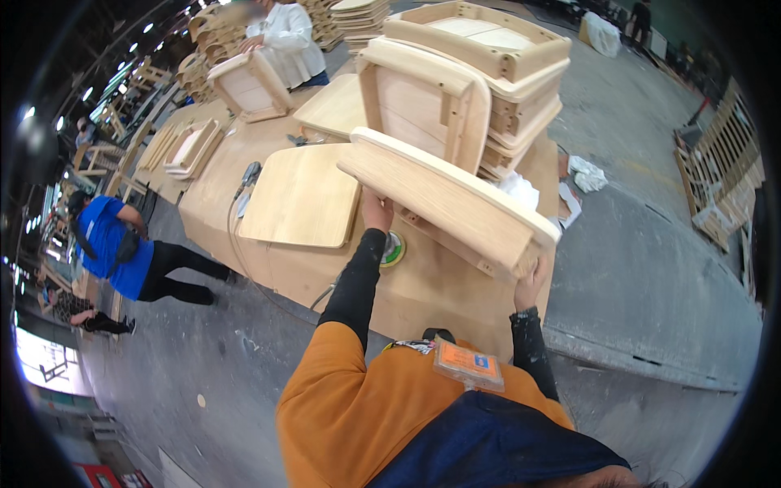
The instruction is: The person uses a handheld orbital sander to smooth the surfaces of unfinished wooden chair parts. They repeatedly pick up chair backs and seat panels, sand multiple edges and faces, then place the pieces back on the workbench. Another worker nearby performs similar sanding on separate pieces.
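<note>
A pale wooden chair seat (447, 195) with an apron frame under it is tipped up on its side over the table. My left hand (377, 211) grips its lower left part, the fingers partly hidden by the wood. At the right end my right hand (530, 283) is closed round the corner. Just below my left hand, a round sander with a green disc (394, 250) shows in part on the table. Left of it lies a flat wooden seat (305, 195). Another framed seat (423, 102) leans behind the held one, its underside toward me.
A stack of framed seats (521, 89) rises at the back right of the brown table (285, 272). A corded power tool (247, 179) lies at its left edge. Across the table, a person in white (293, 41) holds a seat frame (252, 85). A person in blue (118, 248) stands left.
</note>
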Tool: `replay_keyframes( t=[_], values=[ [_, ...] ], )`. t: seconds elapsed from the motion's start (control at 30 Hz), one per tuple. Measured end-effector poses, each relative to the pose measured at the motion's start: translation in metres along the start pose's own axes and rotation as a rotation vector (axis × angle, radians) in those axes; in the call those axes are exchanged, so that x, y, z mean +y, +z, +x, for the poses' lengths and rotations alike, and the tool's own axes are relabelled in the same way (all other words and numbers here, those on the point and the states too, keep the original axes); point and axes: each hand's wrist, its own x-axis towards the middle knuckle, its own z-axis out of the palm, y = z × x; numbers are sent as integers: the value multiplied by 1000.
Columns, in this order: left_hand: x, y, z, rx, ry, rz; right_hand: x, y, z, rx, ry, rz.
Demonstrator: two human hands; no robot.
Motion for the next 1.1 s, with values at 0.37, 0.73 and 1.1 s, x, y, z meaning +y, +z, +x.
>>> replay_keyframes(
  t=[0.37,0.73,1.1],
  values=[
    [42,-18,-19,-109,-94,-238,-108,24,19,209,29,108],
    [39,35,-137,-797,-871,-1014,-244,67,74,-135,-307,-767],
    [-24,39,-75,-1522,-874,-506,-167,178,124,-352,-91,-1079]
  ],
)
